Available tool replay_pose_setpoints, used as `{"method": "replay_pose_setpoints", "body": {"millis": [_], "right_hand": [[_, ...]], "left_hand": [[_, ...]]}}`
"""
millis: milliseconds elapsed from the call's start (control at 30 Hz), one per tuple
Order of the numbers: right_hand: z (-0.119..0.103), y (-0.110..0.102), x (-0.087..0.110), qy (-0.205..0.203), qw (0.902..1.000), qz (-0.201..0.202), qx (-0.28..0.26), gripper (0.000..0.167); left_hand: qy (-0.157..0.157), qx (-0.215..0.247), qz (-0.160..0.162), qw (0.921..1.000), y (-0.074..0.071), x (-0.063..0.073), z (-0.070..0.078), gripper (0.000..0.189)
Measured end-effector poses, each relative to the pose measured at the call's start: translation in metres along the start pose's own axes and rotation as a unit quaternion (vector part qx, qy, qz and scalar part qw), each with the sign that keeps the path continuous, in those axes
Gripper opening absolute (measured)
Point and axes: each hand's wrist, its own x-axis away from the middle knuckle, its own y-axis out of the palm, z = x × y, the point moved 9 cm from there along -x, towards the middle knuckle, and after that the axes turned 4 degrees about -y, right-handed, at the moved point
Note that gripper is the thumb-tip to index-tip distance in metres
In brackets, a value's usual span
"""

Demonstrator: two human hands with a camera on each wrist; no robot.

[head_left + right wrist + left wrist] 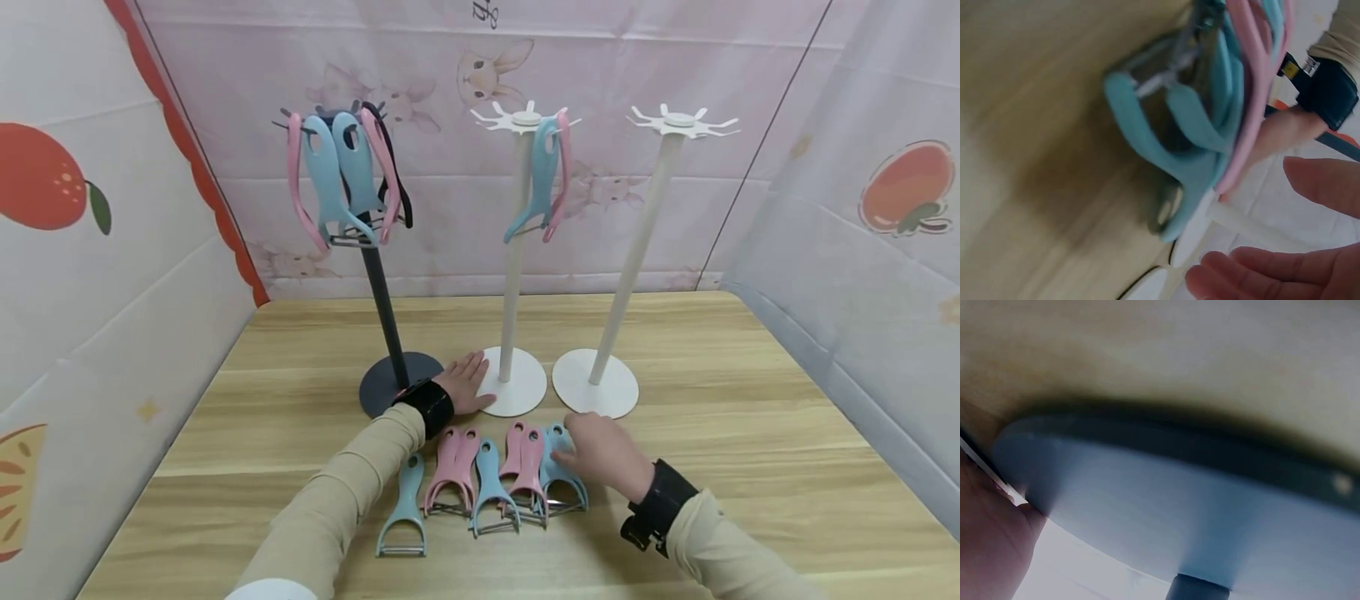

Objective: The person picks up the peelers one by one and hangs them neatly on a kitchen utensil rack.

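My left hand (467,383) lies with straight fingers at the left edge of the white round base (525,392) of the middle stand. Beside its wrist is the dark base (1147,494) of the left stand. My right hand (609,454) is over the right end of a row of peelers, nearest the blue peelers (555,468). In the right wrist view, its thumb and fingers stand apart, with a blue peeler (1200,167) just beyond the fingertips. Pink peelers (531,458) lie next to the blue ones, partly overlapping.
Further left lie a blue peeler (489,475), two pink peelers (448,454) and another blue peeler (409,492). The dark stand (384,300) carries several hanging peelers. A blue peeler (542,175) and a pink one hang on the middle stand. The right white stand (637,242) has bare hooks.
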Motion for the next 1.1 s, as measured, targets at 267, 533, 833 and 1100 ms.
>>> {"method": "replay_pose_setpoints", "body": {"millis": [267,533,833,1100], "right_hand": [[-0.002,0.016,0.004,-0.013,0.9996,-0.017,0.017,0.033],[-0.007,0.023,0.003,-0.014,0.9993,-0.015,0.030,0.037],[-0.011,0.022,0.001,-0.018,0.9988,-0.014,0.043,0.040],[0.001,0.022,0.004,0.003,0.9987,-0.036,0.037,0.024]], "left_hand": [[-0.003,-0.002,-0.007,1.0000,0.000,0.000,0.001,0.074],[-0.003,0.007,-0.011,0.9999,-0.001,0.001,0.001,0.074],[0.003,0.006,-0.002,1.0000,-0.002,0.003,0.001,0.074],[-0.001,0.013,-0.010,0.9999,-0.011,0.012,0.007,0.071]]}}
